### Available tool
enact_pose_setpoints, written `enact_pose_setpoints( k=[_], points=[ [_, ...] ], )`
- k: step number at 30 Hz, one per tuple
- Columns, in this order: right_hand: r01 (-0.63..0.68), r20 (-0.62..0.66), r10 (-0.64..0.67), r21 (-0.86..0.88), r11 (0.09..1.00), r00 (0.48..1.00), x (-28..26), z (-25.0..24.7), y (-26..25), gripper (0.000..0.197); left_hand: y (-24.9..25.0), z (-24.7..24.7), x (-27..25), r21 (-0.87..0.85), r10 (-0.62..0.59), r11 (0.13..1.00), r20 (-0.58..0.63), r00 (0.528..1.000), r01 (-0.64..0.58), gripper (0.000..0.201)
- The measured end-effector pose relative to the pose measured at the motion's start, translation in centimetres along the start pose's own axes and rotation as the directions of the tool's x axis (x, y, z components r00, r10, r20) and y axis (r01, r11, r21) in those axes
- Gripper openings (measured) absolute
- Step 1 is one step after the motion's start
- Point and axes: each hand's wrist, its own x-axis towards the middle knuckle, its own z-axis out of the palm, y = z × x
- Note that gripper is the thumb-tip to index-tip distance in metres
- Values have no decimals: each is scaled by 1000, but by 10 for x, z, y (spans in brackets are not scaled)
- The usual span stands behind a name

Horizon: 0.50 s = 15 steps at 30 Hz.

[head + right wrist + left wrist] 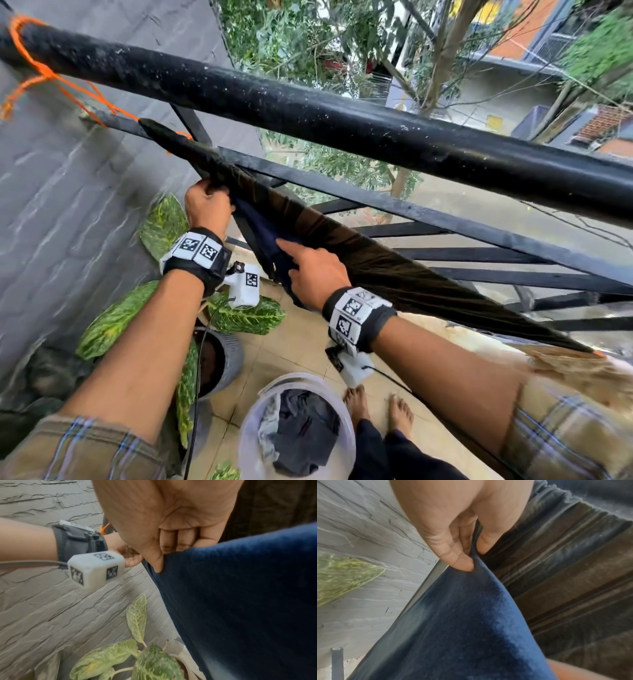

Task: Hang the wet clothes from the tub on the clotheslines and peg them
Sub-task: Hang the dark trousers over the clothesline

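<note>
A navy cloth (265, 236) hangs beside a dark brown cloth (376, 260) that is draped along the orange clothesline (73, 90) under the black railing. My left hand (209, 202) pinches the navy cloth's top edge (462, 622) up at the line, thumb and fingers closed on the fabric. My right hand (308, 270) grips the same navy cloth (240, 601) lower and to the right, its index finger stretched along the fabric and its other fingers curled over the edge. The white tub (246, 428) stands on the floor below with grey clothes (305, 428) in it. No peg is in view.
A thick black rail (342, 120) crosses above the line, with thinner bars (479, 253) behind the cloths. A grey stone wall (85, 188) is close on the left. A potted plant with mottled green leaves (246, 315) sits below my left arm. My bare feet (376, 404) stand by the tub.
</note>
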Motion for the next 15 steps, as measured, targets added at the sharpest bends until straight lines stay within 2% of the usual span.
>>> enact_pose_setpoints(
  k=[4, 8, 12, 15],
  points=[
    [-13, -7, 13, 9, 1000, 1000, -4, 3, 8, 63, -18, 0, 16, 20, 18, 1000, 22, 1000, -19, 25],
    [-8, 20, 8, 31, 999, 1000, -1, -7, 14, 66, 1, 2, -12, 45, -5, 999, 87, 996, 1, 30],
    [-15, 1, 15, -7, 1000, 1000, -34, -9, 40, 71, -6, 1, -51, 187, -27, 982, 126, 992, 3, 59],
    [-42, 68, 46, -50, 998, 997, -67, -6, 72, 71, -21, 6, -91, 260, -79, 965, 163, 983, 34, 78]
  ],
)
